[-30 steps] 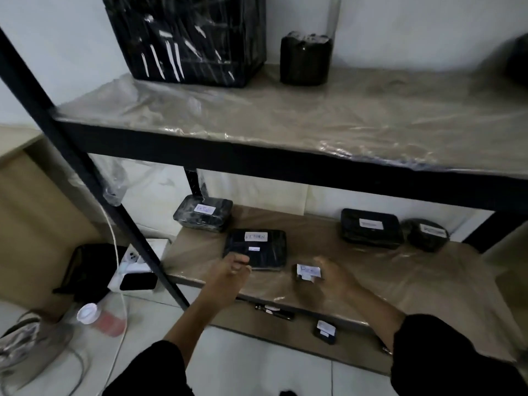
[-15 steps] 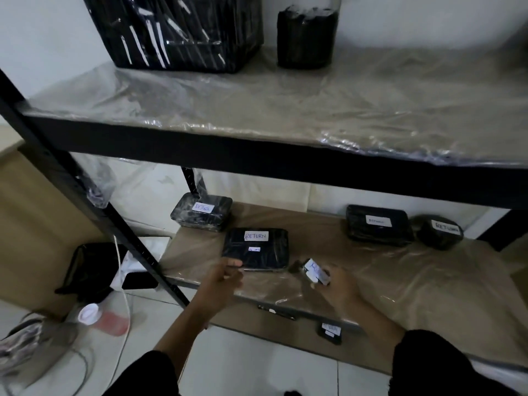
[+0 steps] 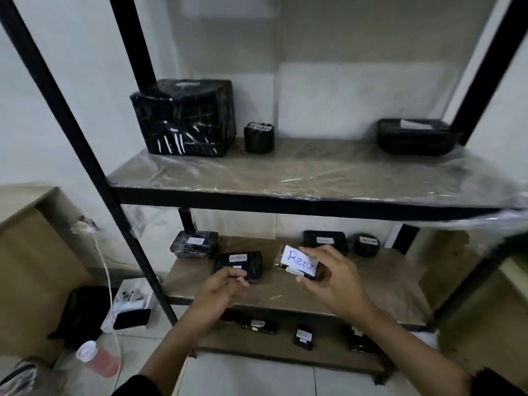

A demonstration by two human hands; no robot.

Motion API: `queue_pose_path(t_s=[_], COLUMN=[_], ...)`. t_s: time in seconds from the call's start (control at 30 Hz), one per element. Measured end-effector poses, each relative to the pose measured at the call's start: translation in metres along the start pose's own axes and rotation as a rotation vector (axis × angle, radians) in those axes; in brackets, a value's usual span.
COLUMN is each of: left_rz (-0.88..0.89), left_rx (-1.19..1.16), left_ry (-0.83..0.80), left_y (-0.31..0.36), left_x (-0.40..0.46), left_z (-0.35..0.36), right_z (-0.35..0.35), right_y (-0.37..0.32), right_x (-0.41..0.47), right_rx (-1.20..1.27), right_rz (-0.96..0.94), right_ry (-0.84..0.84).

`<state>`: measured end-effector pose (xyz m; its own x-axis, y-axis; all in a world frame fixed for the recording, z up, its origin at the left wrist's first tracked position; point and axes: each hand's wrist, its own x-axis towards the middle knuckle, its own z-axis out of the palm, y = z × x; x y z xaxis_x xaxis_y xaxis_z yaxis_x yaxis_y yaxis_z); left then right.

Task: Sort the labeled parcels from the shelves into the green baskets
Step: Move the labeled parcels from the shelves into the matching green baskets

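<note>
Head view only. Right hand pinches a small parcel between thumb and fingers, lifted clear of the middle shelf above its front half; white label faces the camera, reads "Retur", rest covered by fingers. Left hand hangs loosely curled, holding nothing, near the front edge of that shelf, just in front of a flat black parcel labelled "RETURN". More wrapped parcels along the back edge and on the upper shelf.

Step, as judged: label read, parcel picked. Green baskets not in view; next move calls for turning away and matching the label to a basket.
</note>
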<state>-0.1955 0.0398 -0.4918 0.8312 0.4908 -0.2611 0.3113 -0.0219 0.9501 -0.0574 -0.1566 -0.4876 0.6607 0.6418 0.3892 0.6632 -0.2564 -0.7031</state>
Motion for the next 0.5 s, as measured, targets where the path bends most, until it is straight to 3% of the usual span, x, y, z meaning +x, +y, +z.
queue_pose_path(t_s=[0.23,0.5], left_rz=[0.098,0.188], left_rx=[-0.13,-0.061], left_ry=[-0.257,-0.483], left_y=[0.049,0.081], left_x=[-0.075,-0.111], left_z=[0.065,0.181], right_z=[-0.051,-0.161], right_y=[-0.049,-0.042], right_x=[-0.074,-0.15], right_rx=[0.339,0.51], right_rz=[0.254,0.405], right_ry=[-0.021,0.151])
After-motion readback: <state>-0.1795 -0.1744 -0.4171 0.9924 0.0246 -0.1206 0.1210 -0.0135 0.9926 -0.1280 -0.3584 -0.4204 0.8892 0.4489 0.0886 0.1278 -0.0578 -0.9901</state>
